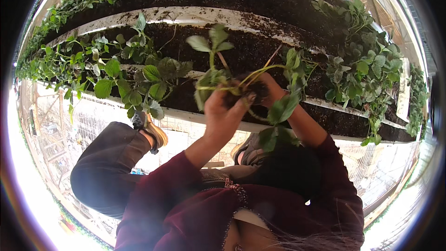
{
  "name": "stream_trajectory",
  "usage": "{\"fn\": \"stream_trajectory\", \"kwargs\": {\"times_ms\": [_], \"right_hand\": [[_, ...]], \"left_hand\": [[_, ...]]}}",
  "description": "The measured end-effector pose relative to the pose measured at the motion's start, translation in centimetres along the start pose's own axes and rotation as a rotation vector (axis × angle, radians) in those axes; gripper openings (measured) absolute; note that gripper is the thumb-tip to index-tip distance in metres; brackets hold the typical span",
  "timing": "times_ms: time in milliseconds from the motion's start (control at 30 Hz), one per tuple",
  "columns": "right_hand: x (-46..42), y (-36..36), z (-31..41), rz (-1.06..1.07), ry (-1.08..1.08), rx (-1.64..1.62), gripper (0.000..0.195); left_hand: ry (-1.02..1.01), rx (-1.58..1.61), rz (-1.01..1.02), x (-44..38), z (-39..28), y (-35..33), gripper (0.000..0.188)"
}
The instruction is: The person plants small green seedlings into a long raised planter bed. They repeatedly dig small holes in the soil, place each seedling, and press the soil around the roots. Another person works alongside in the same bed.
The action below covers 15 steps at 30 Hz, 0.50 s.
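Observation:
Above the front soil-filled trough, both hands hold a strawberry plant point(256, 73) by its root clump of dark soil point(259, 92). My left hand point(223, 106) grips the clump from the left, with its thumb across the front and stems passing over the fingers. On the other side my right hand point(271, 89) is closed round the clump, its fingers partly hidden behind soil and stems. Leafy stems spread up, left and down to the right from between the hands.
Strawberry plants point(122, 76) grow thickly at the left of the trough, and more plants point(369, 62) at the right. Soil-specked white trough edges point(195, 15) run across behind. Wire mesh point(188, 130) lies below the front edge, near my shoes.

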State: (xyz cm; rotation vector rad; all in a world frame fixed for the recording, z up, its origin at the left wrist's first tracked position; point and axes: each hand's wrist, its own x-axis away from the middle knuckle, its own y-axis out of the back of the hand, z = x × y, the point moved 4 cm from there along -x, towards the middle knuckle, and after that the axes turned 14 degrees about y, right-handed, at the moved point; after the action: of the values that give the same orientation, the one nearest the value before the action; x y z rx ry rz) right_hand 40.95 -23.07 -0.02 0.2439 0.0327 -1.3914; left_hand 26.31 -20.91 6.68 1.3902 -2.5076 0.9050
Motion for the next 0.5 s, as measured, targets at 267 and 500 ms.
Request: {"fn": "stream_trajectory", "kwargs": {"times_ms": [267, 500], "right_hand": [[6.7, 1.1, 3.0, -0.066, 0.036, 0.695, 0.029], [3.8, -2.0, 3.3, -0.031, 0.106, 0.678, 0.036]], "left_hand": [[0.105, 0.044, -0.129, -3.6, 3.5, -0.4, 0.014], [-0.388, -0.709, -0.626, -3.4, -2.9, 8.5, 0.021]]}}
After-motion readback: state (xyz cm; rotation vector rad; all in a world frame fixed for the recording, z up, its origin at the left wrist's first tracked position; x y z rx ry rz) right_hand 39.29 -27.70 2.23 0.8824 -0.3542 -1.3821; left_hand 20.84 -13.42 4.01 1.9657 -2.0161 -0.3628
